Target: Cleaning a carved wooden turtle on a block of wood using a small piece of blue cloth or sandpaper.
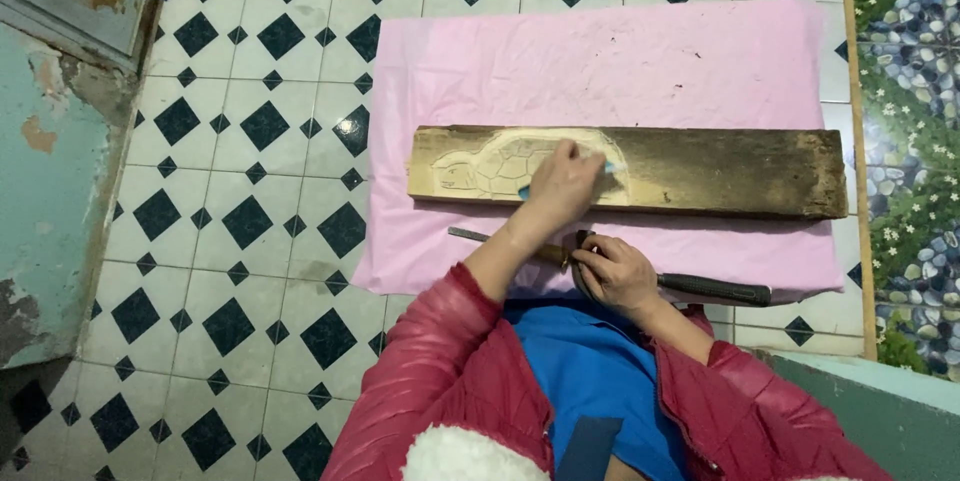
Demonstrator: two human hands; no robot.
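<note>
A long weathered wooden plank (720, 173) lies across a pink cloth (640, 61) on the tiled floor. A turtle shape (490, 166) is carved into the plank's pale left end. My left hand (563, 181) rests on the carving, closed around a thin light-blue tool (609, 168) whose ends stick out on both sides of the fist. My right hand (615, 276) is nearer my body, at the cloth's front edge, gripping a dark-handled tool (715, 288) near its head. A chisel (480, 236) with a metal blade lies just left of that hand.
Black-and-white diamond floor tiles (250, 221) surround the cloth. A worn teal wall and door frame (50, 191) stand at the left. A pebble-patterned surface (915, 141) borders the right. My red jacket sleeves and blue top fill the bottom.
</note>
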